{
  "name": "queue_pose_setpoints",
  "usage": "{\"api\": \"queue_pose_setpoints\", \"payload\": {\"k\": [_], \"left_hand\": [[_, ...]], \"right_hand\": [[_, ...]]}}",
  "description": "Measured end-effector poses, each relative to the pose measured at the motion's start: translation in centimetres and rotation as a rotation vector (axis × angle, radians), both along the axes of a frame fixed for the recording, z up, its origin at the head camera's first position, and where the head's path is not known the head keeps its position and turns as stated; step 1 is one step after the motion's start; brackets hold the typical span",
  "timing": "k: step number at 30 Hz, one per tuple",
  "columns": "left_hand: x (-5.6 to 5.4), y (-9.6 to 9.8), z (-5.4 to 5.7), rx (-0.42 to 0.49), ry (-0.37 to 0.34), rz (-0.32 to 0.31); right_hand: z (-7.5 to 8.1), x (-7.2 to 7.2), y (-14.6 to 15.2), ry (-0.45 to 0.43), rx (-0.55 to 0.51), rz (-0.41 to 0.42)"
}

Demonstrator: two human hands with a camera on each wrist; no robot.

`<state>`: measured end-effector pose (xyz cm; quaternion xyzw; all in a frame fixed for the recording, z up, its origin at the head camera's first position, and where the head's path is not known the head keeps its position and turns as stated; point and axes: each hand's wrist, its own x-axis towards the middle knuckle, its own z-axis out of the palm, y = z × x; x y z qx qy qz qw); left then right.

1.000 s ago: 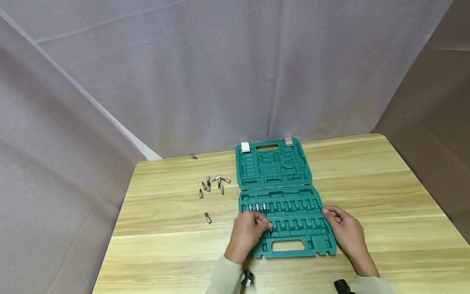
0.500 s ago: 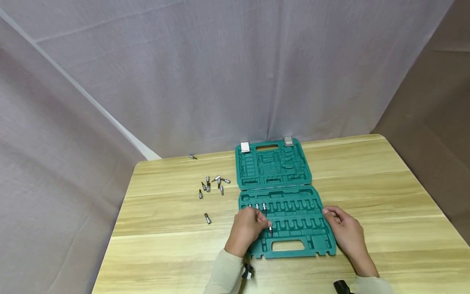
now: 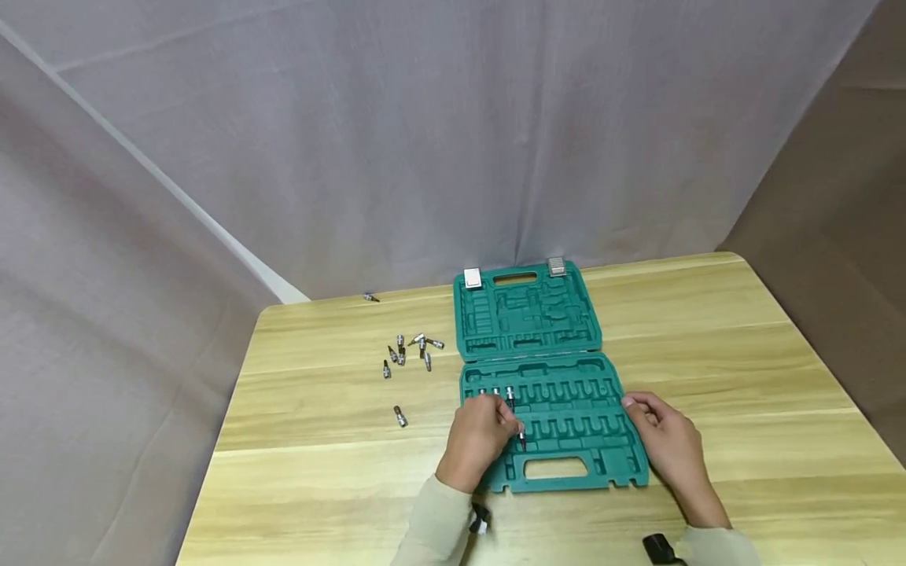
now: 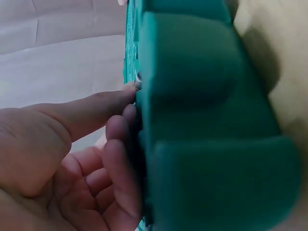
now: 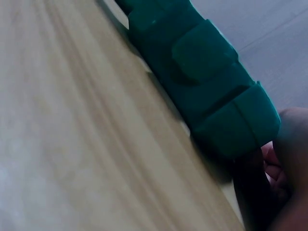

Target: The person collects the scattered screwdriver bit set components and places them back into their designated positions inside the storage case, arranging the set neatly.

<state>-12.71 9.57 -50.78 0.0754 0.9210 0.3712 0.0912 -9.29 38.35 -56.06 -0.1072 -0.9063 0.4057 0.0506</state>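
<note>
A green plastic tool case point(image 3: 598, 464) lies unfolded on the wooden table, its lower half full of moulded slots. My left hand point(image 3: 476, 442) reaches over the lower half's left side. Thumb and finger pinch the silver end of a bit socket point(image 3: 523, 441) at the left of the front slot row, its dark tip towards the handle. In the left wrist view the thumb meets the socket's metal end point(image 4: 138, 80), while the other fingers curl beneath. Another bit socket point(image 3: 510, 395) sits in the back row, others partly behind my hand. My right hand point(image 3: 668, 442) grips the case's right edge.
Several loose bit sockets point(image 3: 421, 346) lie in a cluster left of the case. One bit socket point(image 3: 400, 417) lies nearer me and another bit socket point(image 3: 371, 297) at the table's back edge. Two metal latches point(image 3: 473, 278) stand on the lid point(image 3: 520, 314); a grey curtain point(image 3: 425, 157) hangs behind.
My left fingertips have shifted slightly back off the bit socket, so more of its silver body shows. My right hand stays at the case edge. The head view has tilted slightly.
</note>
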Motion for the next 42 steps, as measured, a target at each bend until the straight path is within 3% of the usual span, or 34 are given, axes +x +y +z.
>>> {"api": "queue_pose_setpoints", "payload": {"k": [6,12,17,24,32,35,42], "left_hand": [[0.7,-0.7,-0.7,0.051,0.046,-0.026],[0.7,-2.4,-0.8,0.291,-0.013,-0.082],[0.8,-3.9,-0.4,0.355,0.011,-0.029],[0.6,-6.0,0.1,0.299,0.128,0.139],[0.4,-8.8,-0.3,0.067,0.232,0.378],[0.4,-9.7,-0.5,-0.011,0.256,0.420],[0.6,-11.2,-1.0,-0.097,0.224,0.469]], "right_hand": [[-0.1,0.1,-0.1,-0.030,-0.014,-0.005],[0.0,0.0,-0.1,-0.035,-0.015,-0.005],[-0.2,0.0,-0.1,-0.032,0.001,-0.009],[-0.2,-0.1,-0.1,-0.006,0.007,-0.016],[-0.3,-0.2,-0.1,0.009,0.005,-0.011],[-0.3,-0.2,-0.1,0.013,0.006,-0.014],[-0.2,-0.1,-0.2,0.019,0.012,-0.017]]}}
